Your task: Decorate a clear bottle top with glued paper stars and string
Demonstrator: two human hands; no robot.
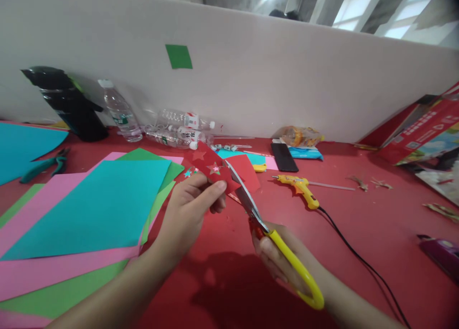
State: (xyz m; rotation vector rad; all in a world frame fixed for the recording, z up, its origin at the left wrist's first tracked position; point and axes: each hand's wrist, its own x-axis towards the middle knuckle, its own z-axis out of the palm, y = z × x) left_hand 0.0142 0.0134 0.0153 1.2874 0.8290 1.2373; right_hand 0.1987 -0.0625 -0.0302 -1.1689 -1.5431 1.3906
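Note:
Between the thumb and fingers of my left hand (pixel 195 202) is a piece of red paper (pixel 204 162) with star shapes on it; at least one is a cut-out opening. My right hand (pixel 278 252) grips yellow-handled scissors (pixel 247 200). Their blades are parted and their tips reach the right edge of the paper, close to my left thumb. Small cut-out stars (pixel 190 172) lie on the table just behind my left hand. Another red sheet (pixel 247 170) rests beyond the blades.
Stacked coloured paper (pixel 96 204) covers the left side, near teal-handled pliers (pixel 46 166). Plastic bottles (pixel 120 111) and a black flask (pixel 68 104) line the white partition. On the right are a yellow glue gun (pixel 299 188) with its cord, a black phone (pixel 284 157) and a red box (pixel 426 123).

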